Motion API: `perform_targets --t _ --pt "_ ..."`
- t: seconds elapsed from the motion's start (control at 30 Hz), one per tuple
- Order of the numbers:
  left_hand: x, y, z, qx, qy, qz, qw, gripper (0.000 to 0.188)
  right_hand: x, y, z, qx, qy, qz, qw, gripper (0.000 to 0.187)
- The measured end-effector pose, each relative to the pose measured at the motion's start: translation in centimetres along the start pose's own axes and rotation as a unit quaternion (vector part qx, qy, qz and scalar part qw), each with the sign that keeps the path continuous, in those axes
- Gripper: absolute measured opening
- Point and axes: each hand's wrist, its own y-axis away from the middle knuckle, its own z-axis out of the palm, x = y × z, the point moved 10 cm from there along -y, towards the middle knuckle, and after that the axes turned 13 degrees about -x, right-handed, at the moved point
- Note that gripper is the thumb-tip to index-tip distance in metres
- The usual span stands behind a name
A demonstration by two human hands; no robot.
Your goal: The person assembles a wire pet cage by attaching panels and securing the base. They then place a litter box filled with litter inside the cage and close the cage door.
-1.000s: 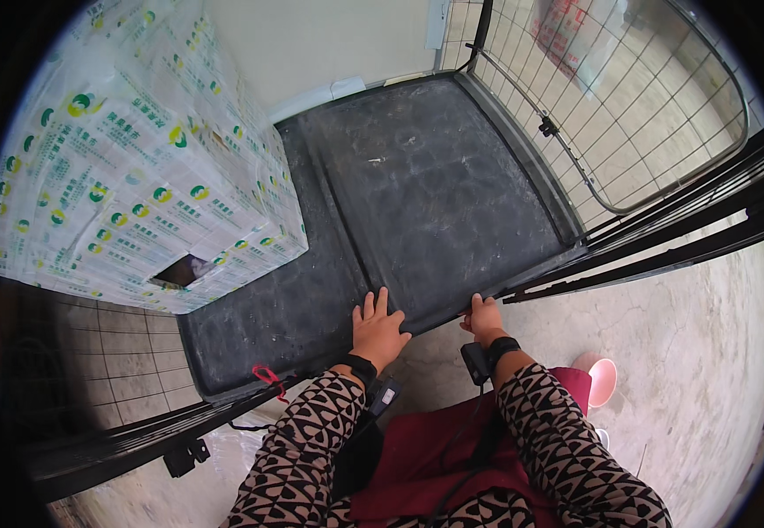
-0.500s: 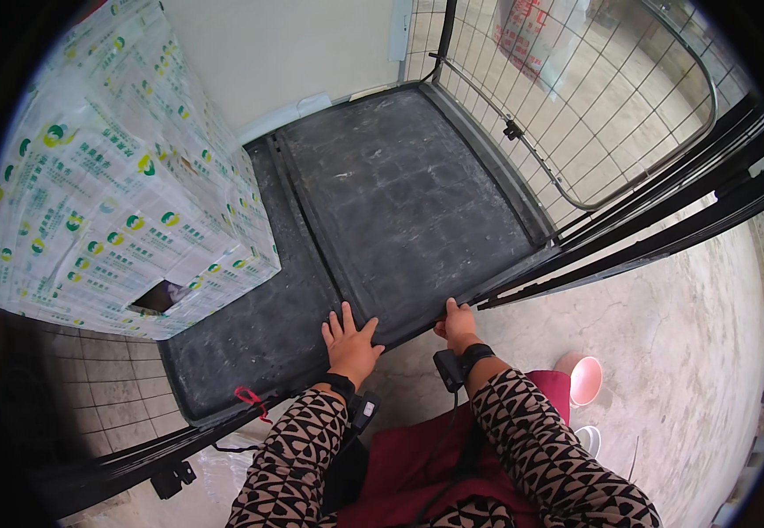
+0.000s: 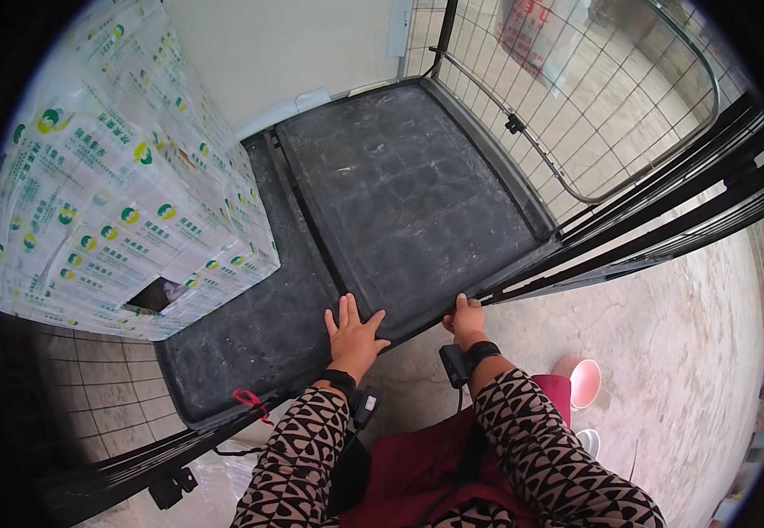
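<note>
Two black plastic trays lie side by side on a wire-mesh rack, a dark seam between them. My left hand (image 3: pixel 356 340) rests flat near the front end of that seam, its fingers spread. My right hand (image 3: pixel 466 322) is closed at the front rim of the larger right tray (image 3: pixel 400 185), thumb on top and the other fingers curled, partly hidden. On the narrower left tray (image 3: pixel 241 352) stands a tall stack wrapped in white printed film (image 3: pixel 127 211), with a torn hole low on its front. A red tie (image 3: pixel 248 400) hangs at the left tray's front edge.
A wire-mesh panel (image 3: pixel 593 114) with a rounded metal frame stands at the right, beside black rails (image 3: pixel 664 211). Behind the trays is a pale wall or panel (image 3: pixel 285 44). A pink bucket (image 3: pixel 583 384) and a white container (image 3: pixel 589 443) sit on the concrete floor at lower right.
Both hands have shifted slightly to the right in the picture, still at the trays' front edge. The right tray's right side also appears a little further right.
</note>
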Motion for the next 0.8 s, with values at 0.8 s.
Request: perform_targets --t 0.8 --pt "4.4 0.3 -0.6 -0.028 0.022 -0.047 0.998 0.074 -2.6 0.8 -3.5 -0.021 0.015 -0.001 1.0 0.022"
